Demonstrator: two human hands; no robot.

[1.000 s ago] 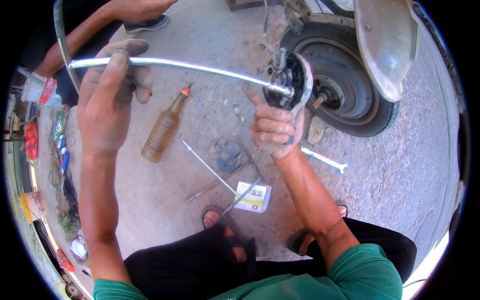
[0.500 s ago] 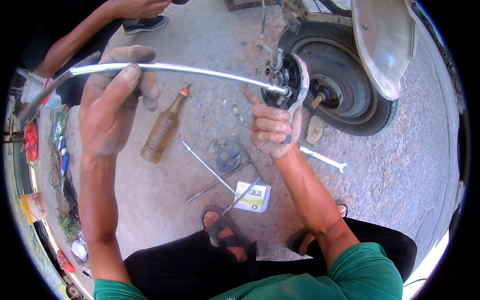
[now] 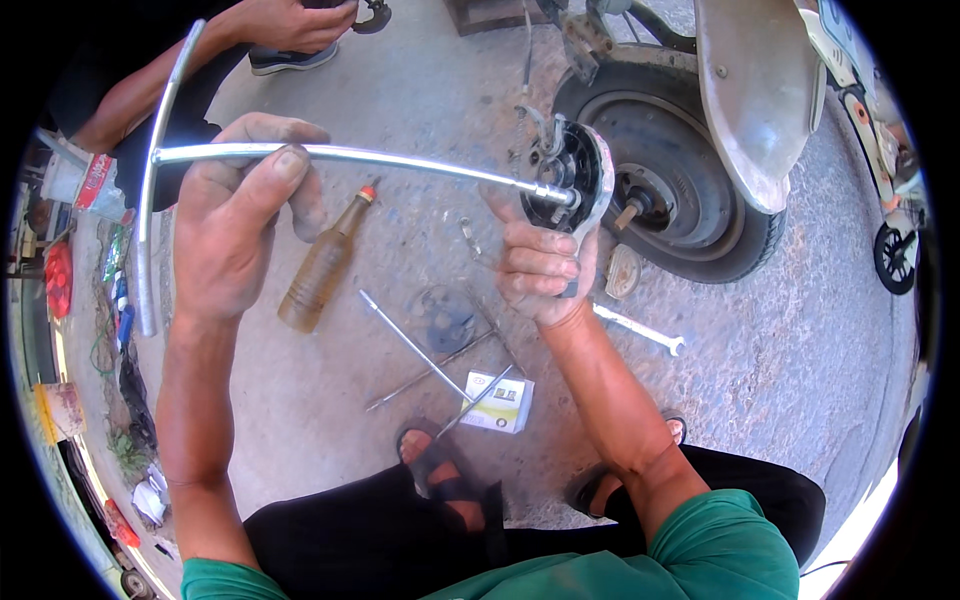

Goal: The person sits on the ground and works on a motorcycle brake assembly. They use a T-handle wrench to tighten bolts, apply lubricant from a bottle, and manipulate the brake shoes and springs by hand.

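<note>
In my left hand (image 3: 228,245), thumb and fingers close around the shaft of a chrome T-handle socket wrench (image 3: 420,167). Its crossbar stands to the left of that hand, nearly upright in the view. The wrench's far end meets a bolt area on a round brake plate (image 3: 603,170), dark inside with a pale metal rim. My right hand (image 3: 540,262) is closed around the lower part of this plate, which it holds up beside the wheel. The exact fastener is hidden by the socket.
A scooter wheel (image 3: 680,150) stands at the right behind the plate. On the ground are an amber bottle (image 3: 322,265), an open-ended wrench (image 3: 640,330), another T-handle wrench (image 3: 410,340) and a small white box (image 3: 498,402). Another person's hand (image 3: 290,25) is at upper left.
The wrench's crossbar, blurred and slanted before, has turned to a nearly upright position. Both hands keep their holds. The other person's hand now shows a dark curved part.
</note>
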